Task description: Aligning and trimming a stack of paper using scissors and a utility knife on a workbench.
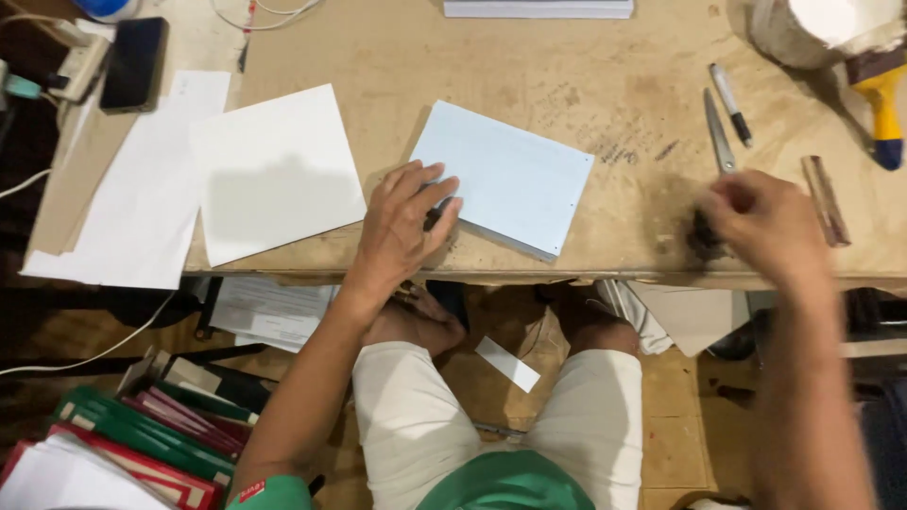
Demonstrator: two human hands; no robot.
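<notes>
Hands at the near edge of a worn brown tabletop (529, 57), one on a pale blue paper block, one over a dark smudge.

The pale blue paper block (505, 175) is laid flat near the middle of the near edge, and its near left corner is pressed down by the left hand (402, 227), fingers spread flat and gripping nothing. The right hand (770, 227) is blurred and loosely curled close to the near edge towards the right, with a small dark object (704, 236) at its fingertips; whether that object is actually gripped cannot be told. A metal blade (718, 132) and a pen (732, 104) are seen just beyond the right hand, a white sheet (274, 170) left of the block, and a yellow-handled brush (883, 104) at the far right corner.
</notes>
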